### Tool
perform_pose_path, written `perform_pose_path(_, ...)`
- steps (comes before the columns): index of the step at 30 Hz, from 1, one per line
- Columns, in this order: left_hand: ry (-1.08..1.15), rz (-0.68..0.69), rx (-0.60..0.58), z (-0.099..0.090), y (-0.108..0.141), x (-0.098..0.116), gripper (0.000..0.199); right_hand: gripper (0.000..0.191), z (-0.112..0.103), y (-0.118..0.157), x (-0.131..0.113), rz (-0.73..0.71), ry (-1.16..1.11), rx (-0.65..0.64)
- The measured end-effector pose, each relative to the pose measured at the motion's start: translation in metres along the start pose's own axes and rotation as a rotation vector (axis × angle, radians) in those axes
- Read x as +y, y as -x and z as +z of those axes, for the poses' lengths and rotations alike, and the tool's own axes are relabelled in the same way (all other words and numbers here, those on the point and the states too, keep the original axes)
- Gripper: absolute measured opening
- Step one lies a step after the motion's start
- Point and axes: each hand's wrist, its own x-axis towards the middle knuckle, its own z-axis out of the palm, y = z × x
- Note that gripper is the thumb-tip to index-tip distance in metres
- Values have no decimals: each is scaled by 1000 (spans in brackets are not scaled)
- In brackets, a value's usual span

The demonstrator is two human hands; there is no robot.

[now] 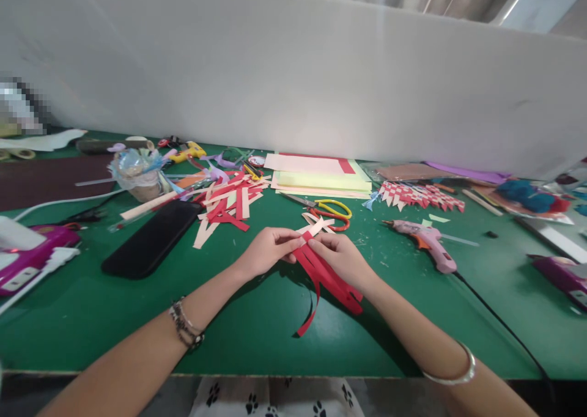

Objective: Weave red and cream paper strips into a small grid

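Observation:
Both hands meet over the green table near its middle, pinching red paper strips point(328, 280). My left hand point(270, 250) has its thumb and fingers closed on the upper end of the strips. Close beside it, my right hand point(342, 258) grips the same strips, which hang down toward the table's front edge. One thin strip curls away to the left. A pale strip point(315, 227) pokes up between the fingertips. Just beyond the hands lie scissors point(331, 212) with yellow and red handles. A pile of red and pale strips point(229, 203) is to the left.
A black phone point(151, 239) and a cup of scraps point(142, 178) lie left. Paper sheets point(321, 175) rest by the white partition point(293, 68). Right are a woven red-and-white paper piece point(417, 195) and a pink glue gun point(426, 243) with a black cable. Purple power strips flank both sides.

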Motion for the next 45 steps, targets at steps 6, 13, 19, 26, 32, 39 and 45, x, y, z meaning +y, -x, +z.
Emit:
perform_pose_path(6,60,-20,10,1,0,0,24,26,-1,-1,2,-23,-56,-35)
perform_pose_path(13,151,-57,-6,1,1,3,28,28,-3,0,7,-4,-47,-21)
perform_pose_path(19,101,-57,64,5,1,4,20,27,-2,-1,8,-26,-28,-10)
perform_pose_path(26,53,-54,78,6,2,5,15,27,-2,0,7,-23,4,-7)
perform_pose_path(32,45,-64,78,6,2,6,13,27,-3,-2,9,-43,31,-22)
perform_pose_path(39,22,-49,51,4,1,2,13,29,-2,-2,12,-56,16,-52)
perform_pose_path(45,-139,137,10,2,1,-7,23,28,-2,-2,10,-84,20,-83)
